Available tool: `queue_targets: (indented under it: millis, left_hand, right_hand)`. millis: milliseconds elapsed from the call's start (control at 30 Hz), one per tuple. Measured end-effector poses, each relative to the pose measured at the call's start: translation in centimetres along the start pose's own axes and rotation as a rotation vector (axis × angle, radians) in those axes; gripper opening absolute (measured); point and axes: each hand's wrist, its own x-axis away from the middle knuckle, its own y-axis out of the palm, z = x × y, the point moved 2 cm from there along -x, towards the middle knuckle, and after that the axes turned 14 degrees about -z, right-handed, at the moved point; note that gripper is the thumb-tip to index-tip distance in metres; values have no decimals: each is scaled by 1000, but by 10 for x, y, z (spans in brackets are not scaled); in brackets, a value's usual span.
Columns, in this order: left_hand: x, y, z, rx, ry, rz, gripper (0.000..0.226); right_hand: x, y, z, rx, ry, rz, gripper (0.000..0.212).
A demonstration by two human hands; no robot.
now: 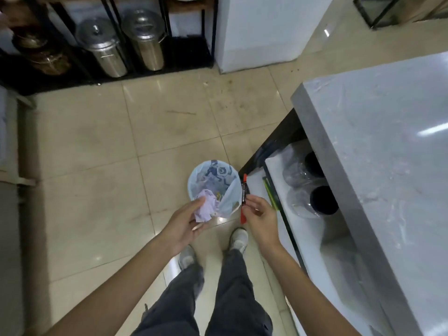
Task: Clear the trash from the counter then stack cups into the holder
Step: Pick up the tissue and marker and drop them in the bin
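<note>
A small round trash bin (213, 175) with a pale blue liner stands on the tiled floor in front of my feet. My left hand (186, 226) holds a crumpled pale purple tissue (206, 208) over the bin's near rim. My right hand (259, 215) pinches a red and black marker (244, 197) upright, just right of the bin. Some scraps lie inside the bin. No cups or cup holder show in this view.
A grey counter (378, 154) fills the right side, with a lower white shelf (312, 229) holding two dark-lidded clear containers (315, 197). Two steel canisters (121, 44) sit on a black rack at the back left. A white cabinet (261, 30) stands behind.
</note>
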Motion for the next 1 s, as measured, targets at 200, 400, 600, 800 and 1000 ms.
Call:
queue_targets:
  millis: [200,400,600,800,1000]
  left_hand:
    - [-92,-55,-22,-64,-59,163,23]
    - [-203,-123,-47,-172,-25,380,35]
    - [-316,-192,-67,-229,-5,401,23]
    - [-393,-227,-91,-329,32,442,18]
    - [-430,-250,-111,-250,72,499,9]
  right_hand:
    - [-86,12,55,36,122,9,27]
    - [-186,27,137,216,202,-79,20]
    - [-294,49,224,271,249,-167,17]
    - [-371,64,287,377,211,-222,26]
    - [-410,65,320,470,142,-228,23]
